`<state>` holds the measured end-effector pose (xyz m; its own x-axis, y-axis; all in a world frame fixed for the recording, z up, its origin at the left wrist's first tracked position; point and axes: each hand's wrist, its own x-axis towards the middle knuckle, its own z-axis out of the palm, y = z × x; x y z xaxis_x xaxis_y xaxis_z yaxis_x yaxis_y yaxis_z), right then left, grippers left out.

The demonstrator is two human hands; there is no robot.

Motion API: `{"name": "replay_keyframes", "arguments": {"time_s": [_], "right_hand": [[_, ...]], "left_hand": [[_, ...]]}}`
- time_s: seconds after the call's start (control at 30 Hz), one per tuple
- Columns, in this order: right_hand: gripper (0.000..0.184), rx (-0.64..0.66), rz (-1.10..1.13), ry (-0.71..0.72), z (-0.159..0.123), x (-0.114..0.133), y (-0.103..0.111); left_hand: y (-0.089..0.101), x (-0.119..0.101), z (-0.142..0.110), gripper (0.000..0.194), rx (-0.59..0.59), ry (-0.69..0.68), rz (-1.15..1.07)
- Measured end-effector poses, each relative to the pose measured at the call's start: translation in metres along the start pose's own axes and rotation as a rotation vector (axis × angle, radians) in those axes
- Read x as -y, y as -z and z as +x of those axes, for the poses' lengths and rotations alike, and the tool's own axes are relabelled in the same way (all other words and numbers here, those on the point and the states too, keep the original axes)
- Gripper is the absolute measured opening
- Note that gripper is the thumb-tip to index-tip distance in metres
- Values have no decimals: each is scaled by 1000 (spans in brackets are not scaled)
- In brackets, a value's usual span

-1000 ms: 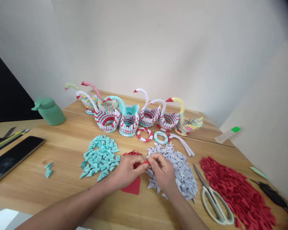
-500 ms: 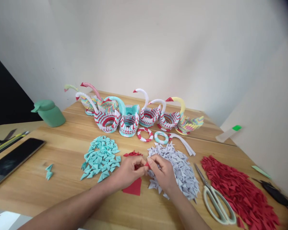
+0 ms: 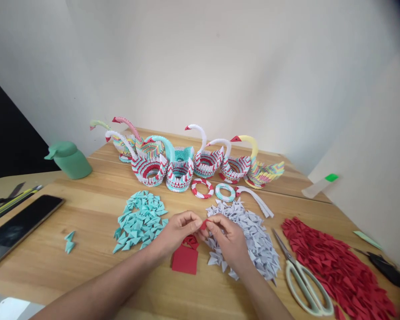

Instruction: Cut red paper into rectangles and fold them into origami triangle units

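A small piece of red paper (image 3: 205, 224) is pinched between the fingertips of my left hand (image 3: 182, 227) and my right hand (image 3: 228, 238), which meet over the middle of the table. My fingers partly cover it, so its exact fold is hard to see. Below my left hand lies a stack of red paper rectangles (image 3: 185, 261), with a few folded red pieces (image 3: 190, 242) just behind it. The heap of pale grey-white folded triangles (image 3: 253, 231) spreads under and beyond my right hand. Teal folded triangles (image 3: 142, 220) are heaped left of my left hand.
Several paper swans (image 3: 180, 173) stand at the back, with two paper rings (image 3: 202, 189) and a loose white neck (image 3: 256, 202) before them. Scissors (image 3: 303, 280) and a red triangle heap (image 3: 340, 266) lie right. A phone (image 3: 23, 226) and green jug (image 3: 68, 160) are left.
Both hands have shifted slightly and stay pinched on the red paper. My left hand has lifted a little, so more of the red stack and the folded red pieces behind it show.
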<state>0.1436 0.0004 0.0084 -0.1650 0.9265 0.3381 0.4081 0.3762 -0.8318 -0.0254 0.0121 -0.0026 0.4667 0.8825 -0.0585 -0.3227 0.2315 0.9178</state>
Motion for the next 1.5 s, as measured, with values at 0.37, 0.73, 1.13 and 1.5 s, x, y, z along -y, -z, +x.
{"name": "replay_keyframes", "arguments": {"time_s": [0.37,0.73,1.13,1.5], "right_hand": [[29,-173,-242,388,1,-6,0],[20,-191,-254,469,0,-3,-2],[31,-125,-467,567,1,-2,3],[27,-98,-473,544,2,-8,2]], "left_hand": [[3,5,4,35,-97,-37,-86],[3,6,6,43,-170,-28,-101],[1,-2,6,55,-181,-70,-35],[7,-2,9,34,-246,-38,360]]}}
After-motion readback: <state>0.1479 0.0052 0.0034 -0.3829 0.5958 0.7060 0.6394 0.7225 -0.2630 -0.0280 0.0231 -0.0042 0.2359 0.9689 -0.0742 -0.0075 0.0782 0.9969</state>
